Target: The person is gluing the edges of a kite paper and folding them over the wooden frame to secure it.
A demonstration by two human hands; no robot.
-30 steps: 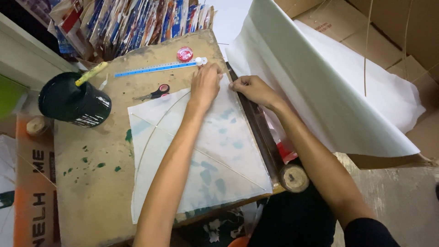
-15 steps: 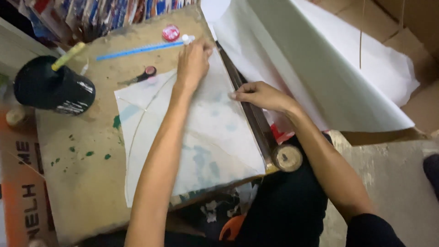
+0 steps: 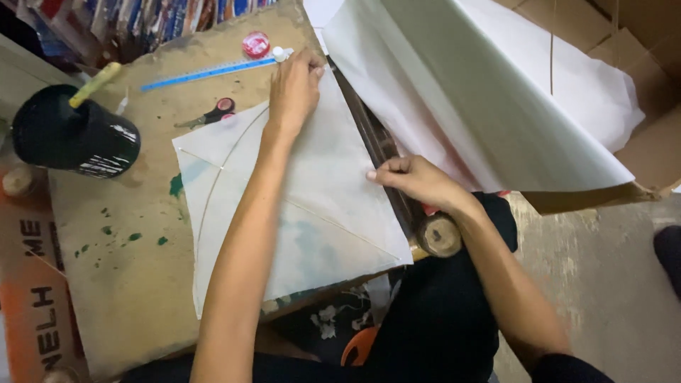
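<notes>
Two hands press a white paper sheet on a stained board.

The paper sheet (image 3: pixel 312 206) lies in the middle of the frame on the board (image 3: pixel 120 284). The left hand (image 3: pixel 294 89), fingers curled, pins its upper corner. The right hand (image 3: pixel 415 181), loosely closed, pinches its right edge beside a dark wooden stick (image 3: pixel 383 159). Scissors (image 3: pixel 209 113), a blue ruler (image 3: pixel 209 72) and a black pot (image 3: pixel 74 135) lie toward the upper left.

The left hand (image 3: pixel 294 89) lies palm down at the end of a long, nearly straight forearm, fingers curled and pressing at the tips. The right hand (image 3: pixel 415 181) sits nearer the body, wrist bent, fingers folded under, thumb and forefinger pinched together. The two hands are well apart.
</notes>
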